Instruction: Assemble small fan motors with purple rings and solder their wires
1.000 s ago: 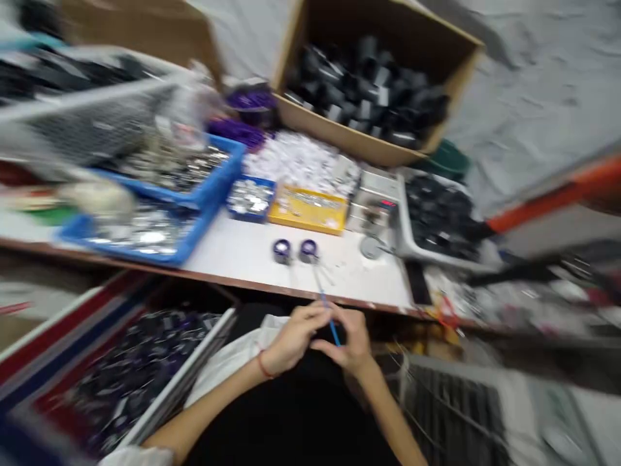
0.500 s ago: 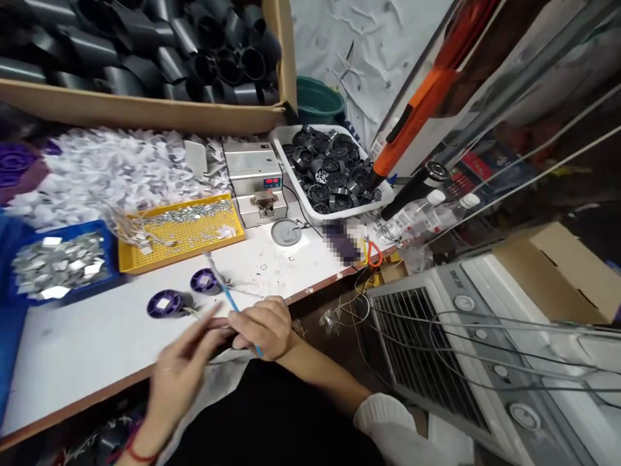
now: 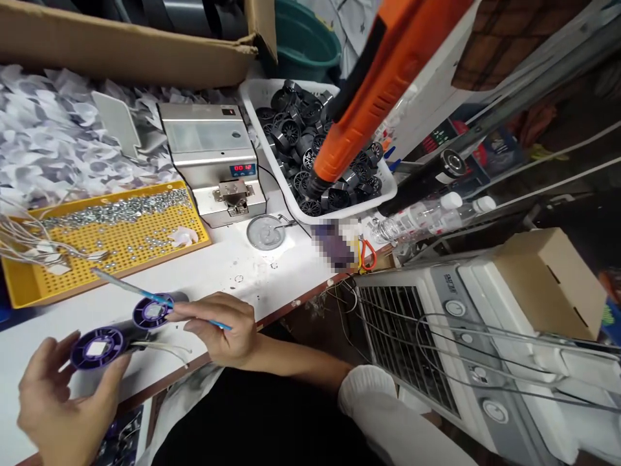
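White bench crowded with trays. Our right hand pinches a thin blue brush, its tip near one purple disc. Our left hand, fingers spread, cups a second purple disc. We'd steady that disc flat and dab lightly, clear of its white wires.

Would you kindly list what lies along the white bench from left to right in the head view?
Yellow tray → silver counting machine → round metal lid → white tray of black wheels → clear plastic bottles.

Assembly workshop: parts bins, electric screwdriver.
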`<state>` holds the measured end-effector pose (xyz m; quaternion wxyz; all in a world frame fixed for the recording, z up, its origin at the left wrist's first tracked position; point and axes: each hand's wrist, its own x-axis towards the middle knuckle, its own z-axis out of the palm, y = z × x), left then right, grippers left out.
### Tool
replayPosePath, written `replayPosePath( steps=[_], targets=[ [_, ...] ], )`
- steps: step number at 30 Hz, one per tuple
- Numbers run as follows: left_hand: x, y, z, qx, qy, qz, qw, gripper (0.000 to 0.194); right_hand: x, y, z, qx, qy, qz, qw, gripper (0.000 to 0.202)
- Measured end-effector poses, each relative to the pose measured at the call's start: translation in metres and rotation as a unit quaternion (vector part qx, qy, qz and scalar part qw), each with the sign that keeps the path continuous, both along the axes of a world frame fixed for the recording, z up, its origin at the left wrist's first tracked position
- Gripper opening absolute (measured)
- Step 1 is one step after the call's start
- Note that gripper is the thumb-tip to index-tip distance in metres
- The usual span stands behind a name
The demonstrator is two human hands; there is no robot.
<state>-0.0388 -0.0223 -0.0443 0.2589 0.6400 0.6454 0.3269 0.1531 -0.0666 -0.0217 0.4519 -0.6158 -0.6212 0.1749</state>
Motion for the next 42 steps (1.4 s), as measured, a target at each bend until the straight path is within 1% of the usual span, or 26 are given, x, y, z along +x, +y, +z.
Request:
replayPosePath(
  steps=[2,3,4,6,8,11,14,18,21,23,25,26,27,30,32,34,36,39,42],
  targets=[
    [0.008,-0.001,0.001,0.02,-0.022,-0.003,1.0,0.079,0.0,-0.003,-0.001,0.011,0.053,-0.012,0.998,0.029],
    [0.01,0.0,-0.001,0.03,-0.044,-0.015,0.998,0.076,0.001,-0.004,-0.002,0.022,0.075,-0.018,0.997,0.027],
    [0.011,0.002,-0.004,0.039,-0.066,-0.035,0.996,0.077,0.003,-0.005,-0.002,0.031,0.091,-0.026,0.995,0.024],
    [0.008,0.007,-0.012,0.062,-0.1,-0.079,0.99,0.087,0.005,-0.006,0.0,0.036,0.107,-0.042,0.993,0.021],
    [0.004,0.011,-0.02,0.073,-0.11,-0.103,0.986,0.096,0.005,-0.006,0.003,0.029,0.115,-0.057,0.991,0.019],
    [-0.002,0.012,-0.025,0.058,-0.12,-0.101,0.986,0.099,-0.002,-0.005,0.009,0.037,0.143,-0.065,0.987,0.018],
    [-0.003,0.008,-0.023,0.047,-0.151,-0.085,0.984,0.093,-0.014,0.0,0.013,0.061,0.179,-0.055,0.98,0.017],
    [-0.001,0.004,-0.02,0.029,-0.2,-0.089,0.975,0.085,-0.022,0.007,0.014,0.077,0.241,-0.051,0.966,0.028],
    [-0.004,-0.003,-0.018,0.022,-0.199,-0.084,0.976,0.081,-0.018,0.002,0.02,0.075,0.275,-0.054,0.957,0.033],
    [-0.007,-0.011,-0.015,0.017,-0.19,-0.092,0.977,0.078,-0.014,-0.009,0.025,0.069,0.269,-0.087,0.957,0.033],
    [-0.01,-0.017,-0.014,0.003,-0.19,-0.112,0.975,0.074,-0.009,-0.019,0.028,0.075,0.239,-0.159,0.955,0.029],
    [-0.012,-0.02,-0.013,-0.005,-0.193,-0.121,0.974,0.073,-0.007,-0.023,0.027,0.073,0.228,-0.173,0.955,0.026],
    [-0.013,-0.021,-0.013,-0.009,-0.198,-0.128,0.972,0.072,-0.007,-0.026,0.026,0.074,0.222,-0.16,0.959,0.023],
    [-0.016,-0.024,-0.014,0.0,-0.215,-0.139,0.967,0.071,-0.013,-0.029,0.023,0.087,0.188,-0.078,0.975,0.019],
    [-0.017,-0.025,-0.014,0.017,-0.213,-0.141,0.967,0.072,-0.02,-0.03,0.022,0.102,0.153,-0.054,0.981,0.019],
    [-0.016,-0.026,-0.014,0.038,-0.2,-0.138,0.969,0.072,-0.025,-0.031,0.021,0.112,0.12,-0.06,0.985,0.019],
    [-0.016,-0.026,-0.016,0.065,-0.182,-0.128,0.973,0.073,-0.028,-0.033,0.018,0.107,0.103,-0.078,0.986,0.019],
    [-0.014,-0.024,-0.018,0.106,-0.151,-0.119,0.976,0.068,-0.031,-0.036,0.013,0.091,0.108,-0.114,0.983,0.018],
    [-0.014,-0.023,-0.018,0.118,-0.13,-0.116,0.978,0.059,-0.036,-0.038,0.009,0.104,0.117,-0.121,0.98,0.016]
  ],
)
